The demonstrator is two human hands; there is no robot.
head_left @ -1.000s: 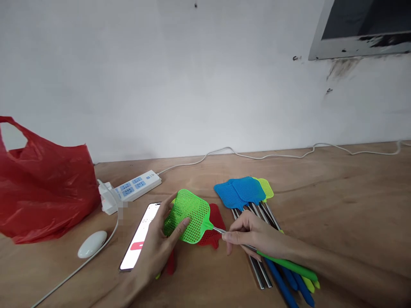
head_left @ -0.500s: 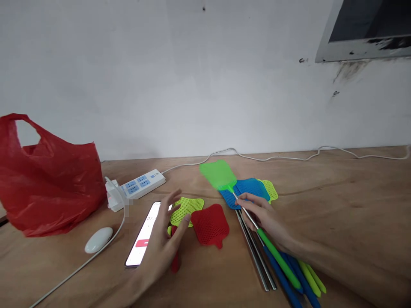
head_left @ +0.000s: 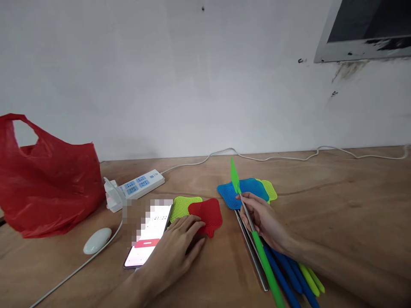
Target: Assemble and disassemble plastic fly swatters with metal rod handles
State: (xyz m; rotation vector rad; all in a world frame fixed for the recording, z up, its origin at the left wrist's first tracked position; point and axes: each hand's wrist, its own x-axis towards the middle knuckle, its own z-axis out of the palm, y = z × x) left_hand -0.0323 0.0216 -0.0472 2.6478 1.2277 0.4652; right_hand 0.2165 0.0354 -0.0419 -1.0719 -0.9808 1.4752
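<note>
Pinched in my right hand is the metal shaft of a green fly swatter, its flat head seen almost edge-on and its green handle pointing toward me. Under that hand lie blue fly swatters with blue handles, a yellow-green swatter head and bare metal rods. My left hand is low over the table, palm down, thumb apart from the fingers. Its fingertips reach the near edge of a loose red swatter head, which overlaps a yellow-green head. What lies beneath the palm is hidden.
Left of my left hand is a lit phone. Beyond it are a white power strip with a cable along the wall, a white mouse and a red plastic bag.
My left hand has come down from a raised, spread pose onto the loose heads, and the red head has shifted slightly left. My right hand has turned the green swatter edge-on.
</note>
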